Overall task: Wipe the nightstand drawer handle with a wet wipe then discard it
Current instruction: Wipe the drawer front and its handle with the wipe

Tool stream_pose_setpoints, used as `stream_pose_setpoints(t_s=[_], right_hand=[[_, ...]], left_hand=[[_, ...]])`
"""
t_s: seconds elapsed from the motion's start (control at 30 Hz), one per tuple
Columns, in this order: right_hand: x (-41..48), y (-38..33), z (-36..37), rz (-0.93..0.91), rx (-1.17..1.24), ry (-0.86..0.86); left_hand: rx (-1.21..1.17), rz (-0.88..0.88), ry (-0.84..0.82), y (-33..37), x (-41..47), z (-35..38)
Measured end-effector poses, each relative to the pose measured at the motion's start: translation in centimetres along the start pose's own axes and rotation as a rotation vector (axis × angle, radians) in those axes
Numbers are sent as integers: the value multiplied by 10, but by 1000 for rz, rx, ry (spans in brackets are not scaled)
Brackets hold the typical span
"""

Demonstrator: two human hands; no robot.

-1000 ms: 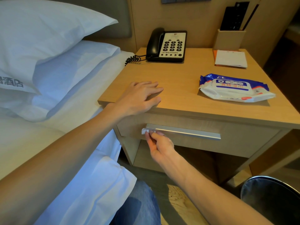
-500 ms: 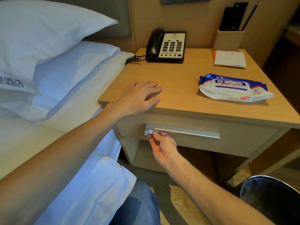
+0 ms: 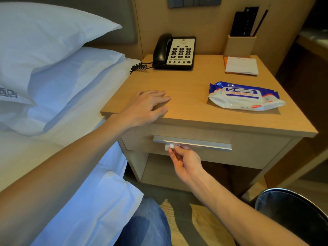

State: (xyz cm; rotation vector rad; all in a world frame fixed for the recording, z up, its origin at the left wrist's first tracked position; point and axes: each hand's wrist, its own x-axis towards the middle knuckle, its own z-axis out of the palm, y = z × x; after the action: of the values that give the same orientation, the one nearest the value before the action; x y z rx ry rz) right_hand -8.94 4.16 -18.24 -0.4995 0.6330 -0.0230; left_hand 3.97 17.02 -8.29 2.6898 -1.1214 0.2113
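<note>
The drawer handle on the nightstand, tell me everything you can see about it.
The drawer handle is a long, flat bar that looks like brushed silver metal, mounted level across the upper part of the closed drawer front, just under the nightstand top. A small folded white wet wipe, pinched in the right hand, presses against its lower edge near the left end. The left hand rests on the top above, not touching it.

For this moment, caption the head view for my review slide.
Right hand presses a wet wipe under the drawer handle; left hand rests on the nightstand.
</note>
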Motion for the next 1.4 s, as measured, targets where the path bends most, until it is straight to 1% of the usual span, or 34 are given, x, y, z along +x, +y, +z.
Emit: stream_pose_setpoints(t_s=[0.33,0.5,0.67,0.93,1.4], right_hand=[[-7,-36,-33,-83,-53,27],[-12,-56,-50,-137,-33,45],[-18,-74,-64,-175,-77,41],[-17,-89,-78,-196,-19,89],[-35,-109,-90,-282,-120,154]], left_hand=[[-10,0,4,0,0,0],[4,5,-2,0,0,0],[12,2,1,2,0,0],[9,1,5,2,-1,-1],[17,15,12,4,-3,-2]])
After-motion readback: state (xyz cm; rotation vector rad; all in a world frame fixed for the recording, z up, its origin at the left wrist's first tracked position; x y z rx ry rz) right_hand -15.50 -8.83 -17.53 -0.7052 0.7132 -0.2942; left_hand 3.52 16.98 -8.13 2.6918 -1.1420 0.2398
